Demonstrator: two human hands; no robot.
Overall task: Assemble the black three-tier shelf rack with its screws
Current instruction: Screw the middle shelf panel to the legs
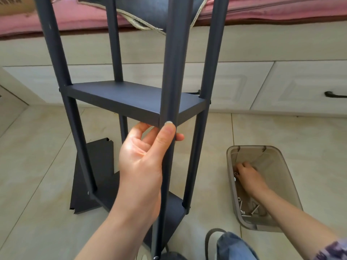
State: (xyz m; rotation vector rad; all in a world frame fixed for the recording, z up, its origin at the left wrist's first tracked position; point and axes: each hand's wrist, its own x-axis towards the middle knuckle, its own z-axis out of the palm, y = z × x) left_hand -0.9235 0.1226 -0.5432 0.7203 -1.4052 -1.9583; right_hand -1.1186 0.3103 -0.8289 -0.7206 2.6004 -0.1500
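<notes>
Rack (131,98) assembly stands upright on the tiled floor (33,147) in front of a bed base with drawers (262,83). Four black posts are in place; the middle shelf (120,96) and the bottom shelf (174,209) sit between them, and screw heads show at several corners of both. The top of the rack runs out of view, so the third tier cannot be confirmed from this view. A loose black panel (97,175) lies flat on the floor behind the rack, touching the lower posts; it appears not yet mounted.

Front post (172,72) is steadied by the left hand (142,158): thumb and fingers wrap round it just below the middle shelf, a firm grip on the post. No screw head is visible at this near corner, which suggests this joint is still to be fastened.

Translucent bin (293,186) rests on the floor to the right, well apart from the rack. The right hand (247,175) reaches inside it among loose screws (251,211). Whether its fingers have closed on a screw cannot be told.

Judged overall, the frame is mostly built; remaining screws and the loose panel are left.
</notes>
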